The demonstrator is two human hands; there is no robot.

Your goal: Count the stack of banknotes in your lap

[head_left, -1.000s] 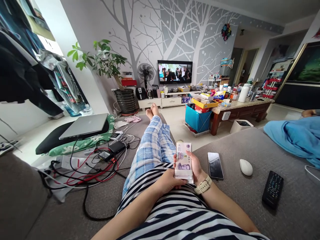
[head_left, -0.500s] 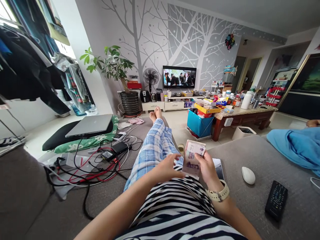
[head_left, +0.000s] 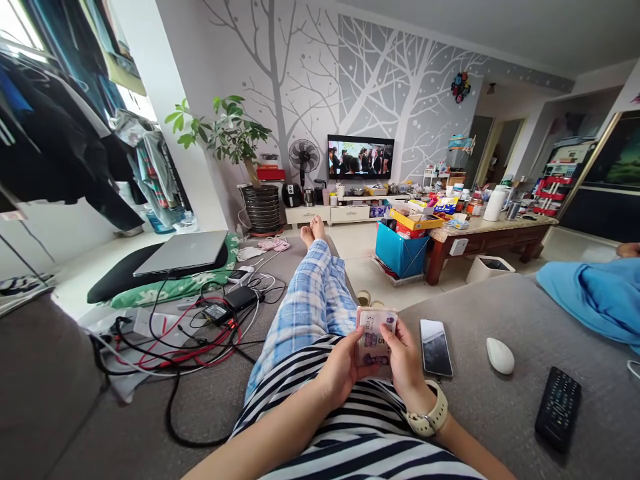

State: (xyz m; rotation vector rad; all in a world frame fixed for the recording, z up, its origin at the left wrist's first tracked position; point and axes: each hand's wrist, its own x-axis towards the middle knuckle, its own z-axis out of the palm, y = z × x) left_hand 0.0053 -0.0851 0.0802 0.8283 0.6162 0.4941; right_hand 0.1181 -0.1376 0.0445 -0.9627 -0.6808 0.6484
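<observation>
A stack of banknotes (head_left: 374, 337), purple-toned with a printed 5 on the top note, stands tilted above my lap. My left hand (head_left: 341, 367) is closed on its left edge, thumb along the side. On the right edge my right hand (head_left: 406, 360) grips the same stack, its thumb lying across the top note. The fingers behind the notes are hidden. A pale watch (head_left: 431, 413) circles my right wrist. Just right of that hand, a smartphone (head_left: 436, 348) lies on the grey sofa (head_left: 465, 427).
A white mouse (head_left: 500, 356) and a black remote control (head_left: 558, 408) lie to the right, near blue cloth (head_left: 595, 293). Tangled cables (head_left: 200, 333) and a closed laptop (head_left: 183, 253) are at left. Beyond stands a cluttered coffee table (head_left: 440, 250).
My left hand has come onto the stack and now holds its left edge. The notes and my right hand have moved left and slightly down, uncovering the phone.
</observation>
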